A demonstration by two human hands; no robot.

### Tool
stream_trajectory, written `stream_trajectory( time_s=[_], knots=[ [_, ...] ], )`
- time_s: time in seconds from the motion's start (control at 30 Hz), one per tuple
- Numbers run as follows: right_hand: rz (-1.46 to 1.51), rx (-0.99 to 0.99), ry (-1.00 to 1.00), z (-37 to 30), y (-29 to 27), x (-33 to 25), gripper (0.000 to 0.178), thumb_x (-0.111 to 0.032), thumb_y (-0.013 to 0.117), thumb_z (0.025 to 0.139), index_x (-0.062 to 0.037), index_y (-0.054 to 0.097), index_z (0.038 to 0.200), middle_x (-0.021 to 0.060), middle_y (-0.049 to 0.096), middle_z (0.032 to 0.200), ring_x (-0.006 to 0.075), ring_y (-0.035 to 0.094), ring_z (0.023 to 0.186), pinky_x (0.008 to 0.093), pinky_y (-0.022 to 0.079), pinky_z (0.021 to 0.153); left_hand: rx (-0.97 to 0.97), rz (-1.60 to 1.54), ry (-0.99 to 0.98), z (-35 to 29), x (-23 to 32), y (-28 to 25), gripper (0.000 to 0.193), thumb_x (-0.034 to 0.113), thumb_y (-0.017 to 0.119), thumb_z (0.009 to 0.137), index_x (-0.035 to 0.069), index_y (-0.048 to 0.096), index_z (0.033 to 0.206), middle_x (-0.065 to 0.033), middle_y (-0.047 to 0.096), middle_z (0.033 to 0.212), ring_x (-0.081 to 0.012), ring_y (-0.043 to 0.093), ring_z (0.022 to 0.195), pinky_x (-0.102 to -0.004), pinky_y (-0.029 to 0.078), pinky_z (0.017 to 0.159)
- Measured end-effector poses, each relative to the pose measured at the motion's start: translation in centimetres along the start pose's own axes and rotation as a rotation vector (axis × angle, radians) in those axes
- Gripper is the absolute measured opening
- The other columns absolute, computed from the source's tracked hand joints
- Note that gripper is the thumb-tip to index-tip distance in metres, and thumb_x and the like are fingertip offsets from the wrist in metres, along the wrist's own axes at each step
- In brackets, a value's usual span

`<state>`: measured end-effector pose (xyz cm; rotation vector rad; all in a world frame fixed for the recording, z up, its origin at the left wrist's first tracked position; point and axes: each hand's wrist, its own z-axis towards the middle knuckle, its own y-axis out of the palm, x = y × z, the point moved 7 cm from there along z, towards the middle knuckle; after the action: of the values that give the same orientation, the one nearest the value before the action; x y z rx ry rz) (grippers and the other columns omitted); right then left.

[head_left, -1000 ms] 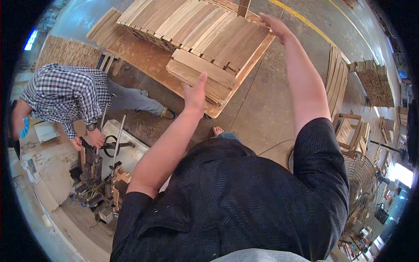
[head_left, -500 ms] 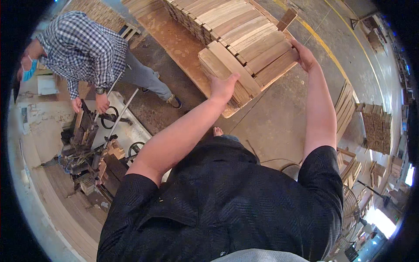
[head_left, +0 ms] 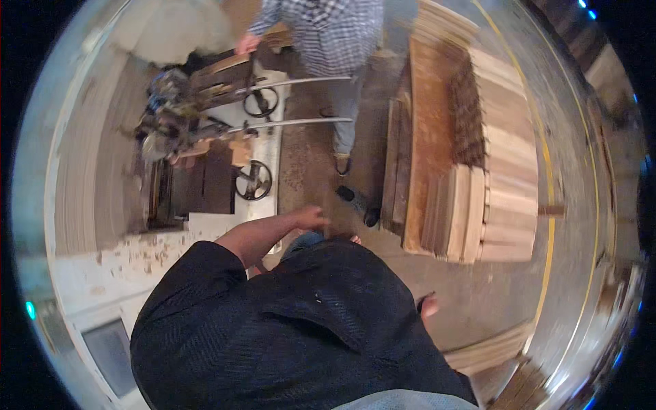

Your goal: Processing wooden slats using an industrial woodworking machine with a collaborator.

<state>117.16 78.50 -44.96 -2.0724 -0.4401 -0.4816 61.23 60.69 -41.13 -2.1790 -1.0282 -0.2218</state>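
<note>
My left hand [head_left: 311, 217] hangs in front of my body, between the white machine table and the stack of boards; motion smears its fingers, and nothing held shows. Low at my right side, only part of my right hand [head_left: 428, 305] is visible past my black shirt, blurred, away from any object. Wooden boards [head_left: 509, 195] are stacked in rows on a brown platform [head_left: 418, 147] to the right. At the stack's near left corner, several boards [head_left: 465, 212] stand out beside the main rows. Neither hand touches them.
A machine with black handwheels [head_left: 253, 180] and metal rods [head_left: 294, 125] stands on the left. A co-worker in a checked shirt [head_left: 328, 34] has a hand [head_left: 249, 44] at its far end. Dark sandals [head_left: 359, 205] lie on the floor; more boards [head_left: 488, 348] lie at lower right.
Both hands have left the board stack and dropped toward my body. My view has turned left, so the machine and co-worker appear nearer the middle and the stack farther right.
</note>
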Motion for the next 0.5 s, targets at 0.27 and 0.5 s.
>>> stream_trajectory(
  time_s=[0.27,0.5],
  knots=[
    [0.064,-0.201,-0.598,0.4,-18.7,-15.0,0.047,-0.034,0.053,0.096,-0.0122,0.054,0.137,0.0083,0.061,0.124,0.0227,0.059,0.113,0.0423,0.051,0.086,-0.344,0.031,-0.391,-8.8,-20.6,7.4,0.029,0.031,0.065,0.086,0.006,0.078,0.082,-0.0124,0.075,0.08,-0.0214,0.071,0.071,-0.0447,0.056,0.072],
    [0.023,-0.558,-1.038,-7.2,-22.1,-22.1,0.044,-0.031,0.059,0.092,-0.0089,0.061,0.129,0.0124,0.067,0.108,0.028,0.065,0.098,0.0452,0.051,0.082,0.049,0.06,0.223,-9.4,-5.3,-3.4,0.034,0.035,0.058,0.091,0.004,0.072,0.091,-0.019,0.07,0.089,-0.0345,0.067,0.083,-0.0434,0.052,0.077]
  ],
)
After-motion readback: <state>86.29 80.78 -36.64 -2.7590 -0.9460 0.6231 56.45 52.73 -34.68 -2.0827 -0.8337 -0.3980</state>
